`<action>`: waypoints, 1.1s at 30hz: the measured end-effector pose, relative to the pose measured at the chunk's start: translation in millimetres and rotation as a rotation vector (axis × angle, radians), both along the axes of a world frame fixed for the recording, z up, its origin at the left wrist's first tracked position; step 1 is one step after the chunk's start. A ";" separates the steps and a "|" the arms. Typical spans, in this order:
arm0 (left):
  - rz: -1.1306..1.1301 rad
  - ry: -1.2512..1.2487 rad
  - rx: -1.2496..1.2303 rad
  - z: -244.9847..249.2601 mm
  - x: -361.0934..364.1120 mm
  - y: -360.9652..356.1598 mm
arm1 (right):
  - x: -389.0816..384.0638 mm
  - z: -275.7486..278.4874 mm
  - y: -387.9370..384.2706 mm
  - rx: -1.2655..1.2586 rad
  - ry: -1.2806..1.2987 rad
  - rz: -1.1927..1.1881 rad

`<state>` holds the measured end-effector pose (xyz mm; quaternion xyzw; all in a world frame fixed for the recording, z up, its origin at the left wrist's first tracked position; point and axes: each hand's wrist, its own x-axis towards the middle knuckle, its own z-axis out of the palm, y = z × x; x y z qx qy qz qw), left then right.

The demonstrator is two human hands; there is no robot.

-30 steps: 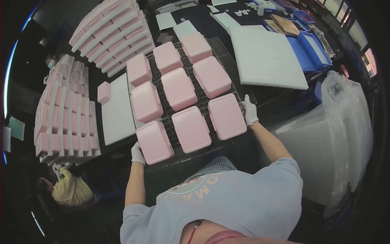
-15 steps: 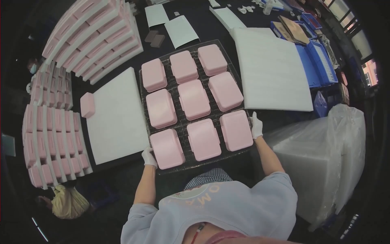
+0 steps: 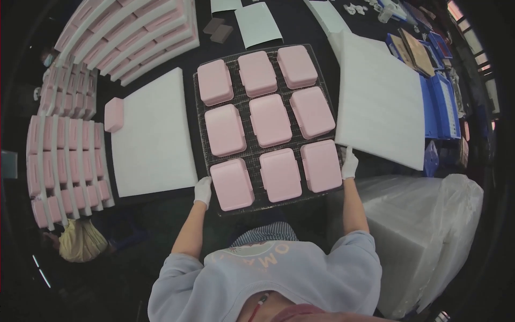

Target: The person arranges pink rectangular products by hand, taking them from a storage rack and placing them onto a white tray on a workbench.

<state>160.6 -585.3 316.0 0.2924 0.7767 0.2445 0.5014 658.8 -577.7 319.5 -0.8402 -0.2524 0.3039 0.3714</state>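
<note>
A black mesh tray (image 3: 253, 152) lies in front of me with several pink lidded boxes (image 3: 270, 121) set out on it in three rows. My left hand (image 3: 203, 191), in a white glove, is closed on the tray's near left side. Gripping the near right side is my gloved right hand (image 3: 350, 163), beside the corner box. The fingertips of both hands are partly hidden at the tray's edge.
White foam sheets flank the tray, one on the left (image 3: 153, 139) and one on the right (image 3: 381, 96). A small pink box (image 3: 113, 115) stands by the left sheet. Stacked pink boxes with white layers (image 3: 134, 37) rise at left. Plastic-wrapped foam (image 3: 429, 231) stands at right; blue bins (image 3: 444, 104) lie beyond.
The tray, with its boxes and both hands, has shifted right, widening the gap to the left foam sheet. The right foam sheet has turned and slid. The whole view has shifted too.
</note>
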 end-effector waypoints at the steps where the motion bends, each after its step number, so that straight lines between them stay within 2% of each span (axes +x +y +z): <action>1: -0.180 0.093 -0.001 -5.4 -5.5 -0.6 | -4.8 6.5 1.6 0.055 0.018 -0.064; 2: -0.260 0.142 -0.009 -10.5 -7.3 2.0 | -7.0 6.4 3.5 0.077 0.030 -0.086; 5: -0.186 0.173 -0.133 -9.0 0.8 3.1 | -5.4 1.6 3.5 0.128 0.093 -0.106; 8: -0.161 0.165 -0.140 1.9 7.6 5.5 | -15.2 26.4 4.2 0.008 0.027 -0.074; 10: -0.139 0.119 -0.145 -5.4 6.5 3.6 | -24.4 45.4 1.8 -0.015 0.146 -0.133; 13: -0.113 0.099 -0.147 -2.9 5.0 0.8 | -30.8 61.0 -2.7 -0.030 0.242 -0.096; 17: -0.104 0.096 -0.161 -1.4 4.2 4.6 | -25.2 60.0 -6.9 0.052 0.444 -0.078; 20: -0.171 0.173 -0.101 10.7 9.5 5.8 | -10.6 48.7 -31.1 0.178 0.496 -0.214; 23: -0.104 0.260 -0.074 31.7 3.6 11.7 | -19.1 50.5 -40.0 0.162 0.368 -0.454; 26: -0.048 0.296 -0.041 49.6 3.5 9.8 | -19.3 55.2 -26.6 0.295 0.307 -0.667; 29: -0.014 0.109 -0.044 59.2 15.2 -4.5 | -4.6 51.6 -16.0 0.537 0.423 -0.869; 32: -0.126 -0.015 -0.094 64.4 29.5 -19.8 | 2.6 101.6 -24.7 0.542 0.259 -1.057; 33: -0.150 -0.008 -0.095 64.5 32.0 -20.9 | -0.8 119.3 -30.9 0.542 0.201 -0.950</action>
